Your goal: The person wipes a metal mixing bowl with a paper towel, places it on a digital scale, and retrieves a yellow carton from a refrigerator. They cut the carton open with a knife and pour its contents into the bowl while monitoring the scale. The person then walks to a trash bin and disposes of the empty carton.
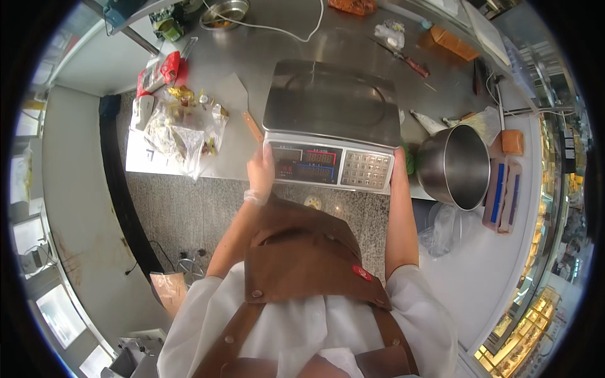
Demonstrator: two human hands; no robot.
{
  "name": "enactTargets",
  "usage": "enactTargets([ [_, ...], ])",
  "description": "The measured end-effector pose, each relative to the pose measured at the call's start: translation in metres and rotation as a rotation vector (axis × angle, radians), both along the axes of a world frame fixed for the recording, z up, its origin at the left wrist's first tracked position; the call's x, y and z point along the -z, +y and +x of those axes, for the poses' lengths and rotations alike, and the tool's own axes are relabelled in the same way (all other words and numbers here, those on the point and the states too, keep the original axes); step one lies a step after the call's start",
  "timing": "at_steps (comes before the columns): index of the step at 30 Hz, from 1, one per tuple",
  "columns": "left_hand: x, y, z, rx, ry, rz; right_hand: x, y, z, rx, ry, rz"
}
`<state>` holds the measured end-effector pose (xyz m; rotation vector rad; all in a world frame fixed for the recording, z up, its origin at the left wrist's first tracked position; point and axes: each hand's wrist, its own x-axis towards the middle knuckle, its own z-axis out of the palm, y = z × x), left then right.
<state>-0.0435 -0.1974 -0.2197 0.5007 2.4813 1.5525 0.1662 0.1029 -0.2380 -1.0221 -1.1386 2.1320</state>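
A digital counter scale [331, 106] with a steel weighing plate, a display and a keypad sits before me at the near edge of the steel table. My left hand [261, 171] grips its left side, with the thumb along the front corner and the fingers hidden. On its right side, my right hand [399, 163] holds the other corner, mostly hidden by the scale's edge. A scraper with a wooden handle [253, 126] lies just left of the scale. To the right stands a deep steel mixing bowl [432, 165], close to my right forearm.
Crumpled clear plastic packaging [177, 130] and a red packet [163, 73] lie at left. Behind are a steel bowl [225, 14], a white cable [288, 34] and a red-handled knife [413, 65]. Piping bags [427, 123] and a plastic box [502, 196] are at right.
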Motion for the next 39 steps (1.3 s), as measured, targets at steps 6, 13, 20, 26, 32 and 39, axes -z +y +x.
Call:
enactTargets([
  [6, -0.006, 0.008, -0.009, 0.043, -0.166, -0.065, 0.032, 0.011, -0.007, 0.012, 0.021, -0.103],
  [13, 0.023, 0.005, -0.010, 0.069, -0.122, 0.041, 0.023, 0.016, -0.015, 0.049, -0.024, -0.080],
  [20, 0.018, -0.009, -0.026, 0.272, -0.039, -0.049, 0.017, 0.026, -0.006, -0.038, -0.023, -0.137],
  [26, 0.028, -0.023, -0.030, 0.272, -0.223, 0.048, 0.019, 0.036, -0.005, -0.089, -0.016, -0.295],
  [32, 0.037, -0.026, -0.032, 0.219, -0.332, 0.005, 0.022, 0.044, -0.005, -0.127, -0.044, -0.305],
  [39, 0.032, -0.025, -0.030, 0.271, -0.291, -0.014, 0.026, 0.049, -0.005, -0.201, -0.059, -0.206],
])
